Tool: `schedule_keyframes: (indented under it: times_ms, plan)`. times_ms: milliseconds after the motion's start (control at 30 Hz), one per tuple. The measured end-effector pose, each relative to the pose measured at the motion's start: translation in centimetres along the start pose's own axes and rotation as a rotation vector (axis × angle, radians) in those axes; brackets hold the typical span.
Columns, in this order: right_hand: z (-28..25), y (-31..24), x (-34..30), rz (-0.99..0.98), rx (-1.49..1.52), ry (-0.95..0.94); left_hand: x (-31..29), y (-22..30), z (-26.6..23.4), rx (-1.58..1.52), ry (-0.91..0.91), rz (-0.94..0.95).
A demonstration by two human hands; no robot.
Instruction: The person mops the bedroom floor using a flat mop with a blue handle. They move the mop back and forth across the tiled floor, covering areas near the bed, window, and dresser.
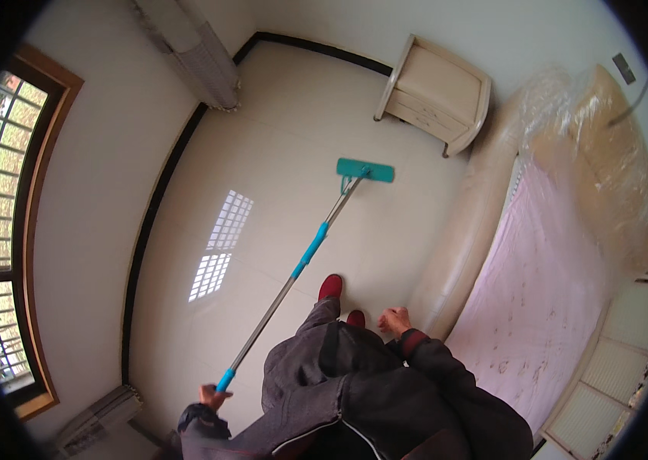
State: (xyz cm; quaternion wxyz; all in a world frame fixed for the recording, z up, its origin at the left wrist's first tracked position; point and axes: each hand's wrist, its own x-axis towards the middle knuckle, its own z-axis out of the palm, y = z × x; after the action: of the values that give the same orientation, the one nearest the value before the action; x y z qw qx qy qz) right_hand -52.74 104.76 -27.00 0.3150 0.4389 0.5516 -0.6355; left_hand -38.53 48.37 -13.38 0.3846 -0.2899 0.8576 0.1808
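Mop [310,250] lies aslant over the pale floor [286,130] — its flat teal head [379,173] rests there ahead of the person, and its pole [264,320] runs back toward the lower left. The left hand [212,395] has its grip wrapped around the blue cuff [225,379] at the near end; just how the fingers sit is too small to tell. The right hand [394,320] is off the mop, near the side of the bed [477,211] — fingers loosely bent, with nothing seen in them.

The head sits between the nightstand [433,88] and the red shoes [330,287], nearer the nightstand and touching neither. A pink cover [527,284] lies on the bed, with clear plastic [562,115] over its far end. To the left of the pole, the floor mirrors the barred window [9,207].

I judge the step in hand to be a one-handed mopping stroke at long reach, though a single picture does not show which way the head travels. The next move seems to call for a flat head, guided past the nightstand's feet and the bed's edge; held only at its end, the pole gives little leverage, so the right hand on the blue sleeve midway could steady it.
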Motion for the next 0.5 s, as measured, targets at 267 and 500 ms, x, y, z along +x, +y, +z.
schedule_keyframes:
  times_ms: [267, 500]
  plan:
    - [6.0, -5.3, 0.6, -0.078, -0.208, -0.089, -2.5, -2.2, 5.1, -0.209, -0.013, -0.236]
    - [3.4, -8.1, 1.4, -0.150, -0.180, -0.035, 8.7, 11.8, 5.1, -0.345, 0.099, -0.100]
